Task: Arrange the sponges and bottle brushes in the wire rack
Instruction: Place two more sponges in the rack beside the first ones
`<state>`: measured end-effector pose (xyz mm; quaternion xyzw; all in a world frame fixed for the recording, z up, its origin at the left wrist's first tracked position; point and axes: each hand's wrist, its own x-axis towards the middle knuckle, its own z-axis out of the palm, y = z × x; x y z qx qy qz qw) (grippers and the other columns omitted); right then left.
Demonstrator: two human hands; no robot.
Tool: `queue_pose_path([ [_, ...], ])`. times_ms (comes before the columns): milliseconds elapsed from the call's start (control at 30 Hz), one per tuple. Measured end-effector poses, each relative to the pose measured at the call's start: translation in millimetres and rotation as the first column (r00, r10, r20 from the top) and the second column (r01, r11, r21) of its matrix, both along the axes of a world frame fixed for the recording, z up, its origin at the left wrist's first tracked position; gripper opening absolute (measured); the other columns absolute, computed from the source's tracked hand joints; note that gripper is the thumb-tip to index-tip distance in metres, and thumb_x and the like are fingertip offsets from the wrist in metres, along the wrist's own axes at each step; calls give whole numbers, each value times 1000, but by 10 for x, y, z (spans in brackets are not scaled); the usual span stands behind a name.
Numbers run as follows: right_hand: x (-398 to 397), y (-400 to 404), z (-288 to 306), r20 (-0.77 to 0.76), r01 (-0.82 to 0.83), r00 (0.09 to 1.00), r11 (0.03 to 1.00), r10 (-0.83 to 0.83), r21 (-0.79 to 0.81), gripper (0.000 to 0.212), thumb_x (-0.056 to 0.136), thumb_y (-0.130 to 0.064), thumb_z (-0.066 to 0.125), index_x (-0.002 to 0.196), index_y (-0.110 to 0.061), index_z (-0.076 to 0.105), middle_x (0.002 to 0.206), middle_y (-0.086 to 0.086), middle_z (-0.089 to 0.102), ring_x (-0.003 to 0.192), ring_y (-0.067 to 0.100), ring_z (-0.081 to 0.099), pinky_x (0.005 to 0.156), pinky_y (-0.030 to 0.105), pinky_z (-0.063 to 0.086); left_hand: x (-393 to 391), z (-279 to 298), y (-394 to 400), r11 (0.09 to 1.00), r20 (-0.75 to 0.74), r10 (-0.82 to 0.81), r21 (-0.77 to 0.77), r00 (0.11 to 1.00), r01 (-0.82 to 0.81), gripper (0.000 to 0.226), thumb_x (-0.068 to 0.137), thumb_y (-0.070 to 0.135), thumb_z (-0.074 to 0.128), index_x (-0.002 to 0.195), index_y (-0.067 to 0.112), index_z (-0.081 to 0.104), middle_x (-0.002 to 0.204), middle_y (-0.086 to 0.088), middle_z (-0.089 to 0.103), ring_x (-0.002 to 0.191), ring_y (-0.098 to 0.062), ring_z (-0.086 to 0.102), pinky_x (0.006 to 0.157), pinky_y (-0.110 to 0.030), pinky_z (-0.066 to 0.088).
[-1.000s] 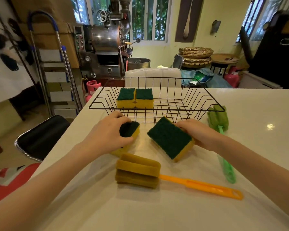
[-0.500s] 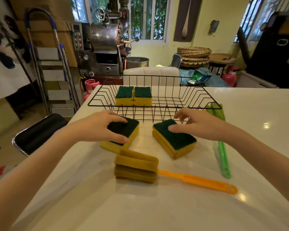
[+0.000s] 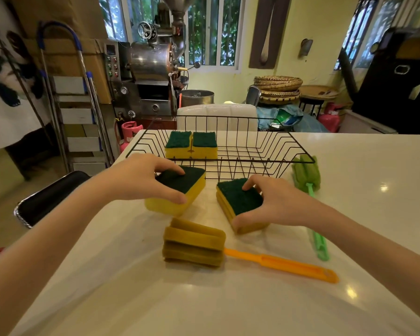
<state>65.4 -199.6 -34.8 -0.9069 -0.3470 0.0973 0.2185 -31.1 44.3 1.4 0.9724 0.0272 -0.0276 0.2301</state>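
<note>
Each hand [image 3: 141, 178] [image 3: 274, 202] pinches a sponge [image 3: 180, 190] [image 3: 240, 202] before the wire rack [image 3: 228, 161]; lift both clear of its rim, beside the stored pair.

Two hands on two sponges in front of a wire rack

The left hand [image 3: 141, 180] grips the left sponge [image 3: 177, 190], the right hand [image 3: 274, 204] clasps the right sponge [image 3: 240, 202], both on the white table [image 3: 228, 299]. Behind them the wire rack [image 3: 252, 151] holds two sponges [image 3: 191, 147] side by side. An orange bottle brush [image 3: 228, 248] lies nearest; a green bottle brush [image 3: 309, 187] lies right of the rack.
</note>
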Motion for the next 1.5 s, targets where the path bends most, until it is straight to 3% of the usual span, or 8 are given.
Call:
queue_pose_path([
  [267,71,-97,505,-80,-17,996,992,27,123,45,58,-48,75,96,-32,59,96,-8,58,87,6,54,66,20,48,-37,493,-150,994,39,-76,-82,996,79,50,38,70,61,86,60,51,112,15,52,98,-4,49,84,-26,43],
  [467,245,-192,883,-105,50,994,977,-29,209,66,33,-65,68,90,-31,66,96,-3,66,89,15,61,78,34,54,181,820,-253,994,164,-65,-73,984,78,58,36,67,61,91,53,53,121,2,58,105,-16,53,81,-31,46],
  [767,969,-180,1026,10,224,971,929,-238,295,37,49,-59,73,72,-33,60,82,-12,61,74,6,56,50,19,42,939,860,-320,997,275,18,-76,961,3,87,33,69,61,113,37,55,118,-3,59,97,-19,56,72,-28,44],
  [933,1396,-59,972,93,284,939,899,-330,333,51,53,-55,74,90,-22,61,85,-4,58,70,7,53,46,19,43,1477,474,-404,997,288,0,-68,958,21,66,63,51,70,119,26,46,102,7,49,88,-9,48,56,-14,35],
  [1033,1593,58,935,181,285,918,905,-352,315,58,54,-54,75,97,-16,64,80,-3,56,65,3,49,46,20,40,1786,258,-441,997,265,-30,-59,964,47,58,71,45,66,119,20,45,106,-1,57,91,-14,52,67,-22,46],
  [1300,1946,357,713,263,257,916,946,-303,195,60,58,-55,71,91,-6,65,91,16,68,76,19,61,59,27,49,2336,-98,-579,978,190,-86,204,978,47,54,82,49,49,128,24,36,121,-12,47,101,-26,52,84,-36,46],
  [1400,1998,447,620,259,260,920,952,-295,160,60,58,-56,69,93,-8,62,83,9,64,70,16,56,58,27,47,2349,-228,-632,934,149,-90,356,985,31,55,85,53,40,132,26,30,110,-15,48,85,-27,53,72,-35,44],
  [1500,2015,488,527,246,266,926,957,-287,114,56,58,-56,70,90,-12,59,76,2,56,63,10,48,53,24,42,2332,-306,-664,832,118,-96,554,988,15,60,87,55,33,137,25,21,104,-17,53,88,-30,53,75,-38,41],
])
